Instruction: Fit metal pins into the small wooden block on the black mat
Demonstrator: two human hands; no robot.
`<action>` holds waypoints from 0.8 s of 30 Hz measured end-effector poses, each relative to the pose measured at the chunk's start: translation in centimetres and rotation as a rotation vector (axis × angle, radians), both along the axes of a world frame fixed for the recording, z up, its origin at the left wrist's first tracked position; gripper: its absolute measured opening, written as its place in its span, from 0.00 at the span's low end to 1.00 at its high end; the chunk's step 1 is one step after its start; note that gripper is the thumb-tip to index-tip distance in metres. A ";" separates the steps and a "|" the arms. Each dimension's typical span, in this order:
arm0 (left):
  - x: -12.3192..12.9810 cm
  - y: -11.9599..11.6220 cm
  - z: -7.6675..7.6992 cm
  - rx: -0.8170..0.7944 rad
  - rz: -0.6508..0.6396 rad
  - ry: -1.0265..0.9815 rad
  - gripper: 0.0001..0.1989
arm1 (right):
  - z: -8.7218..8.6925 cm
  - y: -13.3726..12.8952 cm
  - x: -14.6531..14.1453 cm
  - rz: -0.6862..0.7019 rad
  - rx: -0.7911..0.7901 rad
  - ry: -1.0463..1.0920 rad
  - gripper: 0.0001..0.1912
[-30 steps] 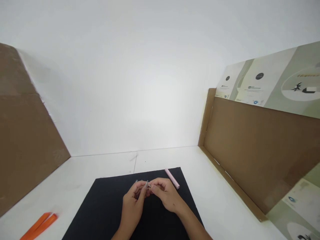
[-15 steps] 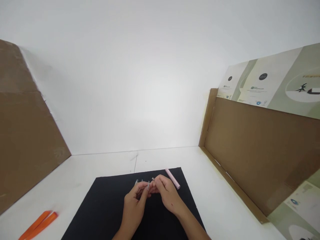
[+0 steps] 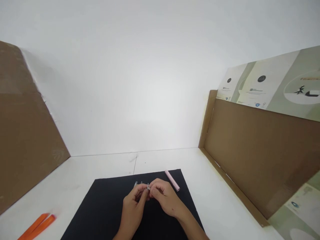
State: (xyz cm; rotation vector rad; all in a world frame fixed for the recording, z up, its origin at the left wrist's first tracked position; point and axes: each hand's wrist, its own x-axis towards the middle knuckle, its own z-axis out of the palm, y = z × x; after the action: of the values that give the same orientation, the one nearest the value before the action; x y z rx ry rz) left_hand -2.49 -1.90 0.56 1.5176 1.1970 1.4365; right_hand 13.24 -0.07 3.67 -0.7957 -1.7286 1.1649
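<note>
Over the black mat (image 3: 100, 206), my left hand (image 3: 133, 206) pinches a small clear piece (image 3: 148, 185) between thumb and forefinger. My right hand (image 3: 165, 197) is closed beside it, its fingertips meeting the piece; whatever it grips is too small to name. Behind my left hand, small clear items (image 3: 135, 183) stick up at the mat's far part. To the right of my right hand, a pink tube (image 3: 172, 180) lies slanted on the mat.
Orange strips (image 3: 37, 226) lie on the white table (image 3: 82, 170) at the lower left. Brown cardboard (image 3: 27, 133) stands at the left, and a cardboard box panel (image 3: 255, 146) at the right. A white wall (image 3: 140, 83) rises behind.
My right hand has moved slightly left and down, bringing its fingertips to the clear piece in my left hand. The small shiny item that showed at its fingertips is now hardly distinguishable.
</note>
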 end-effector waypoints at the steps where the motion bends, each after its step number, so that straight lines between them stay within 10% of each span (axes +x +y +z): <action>1: 0.0 0.0 0.1 0.000 0.009 -0.004 0.12 | 0.1 -0.1 0.1 0.016 0.004 -0.008 0.14; 13: 0.1 0.0 0.1 0.002 -0.005 0.007 0.13 | -0.4 0.5 -0.2 0.021 -0.240 0.199 0.19; 24: 0.0 0.1 0.3 0.034 0.034 0.007 0.12 | 0.4 0.0 0.4 0.084 -0.072 0.077 0.15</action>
State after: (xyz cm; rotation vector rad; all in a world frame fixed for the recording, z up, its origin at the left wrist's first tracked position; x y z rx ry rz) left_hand -2.49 -1.82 0.81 1.5327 1.2142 1.4817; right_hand 13.64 -0.09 4.11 -0.7176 -1.6781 1.3038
